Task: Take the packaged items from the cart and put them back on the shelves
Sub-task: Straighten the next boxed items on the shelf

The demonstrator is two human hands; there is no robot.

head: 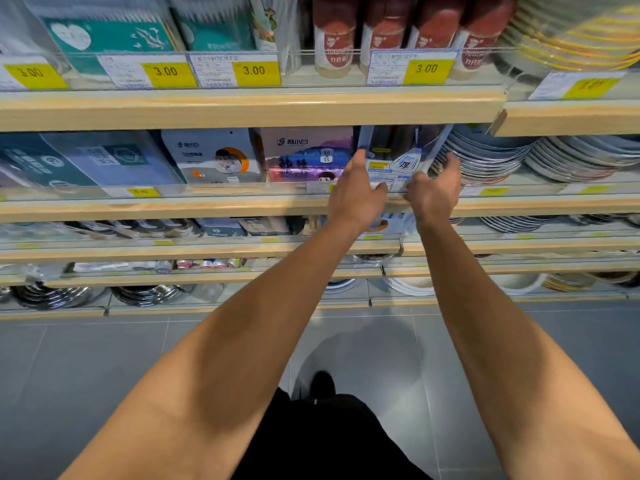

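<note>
Head cam: both arms stretched out to a shelf [242, 206] with a pale wood-look front edge and a clear plastic lip. The packaged item [403, 157] is a glossy, flat, clear-fronted pack with a white and blue label, standing upright on that shelf between a purple pack [306, 154] and stacks of ridged plates [485, 157]. Left hand [356, 190] has its fingers up along the pack's left edge, thumb at the bottom. Right hand [436, 188] is loosely spread at the right side, thumb on the lower corner. The label print is too blurry to read, and the hands cover the pack's bottom.
</note>
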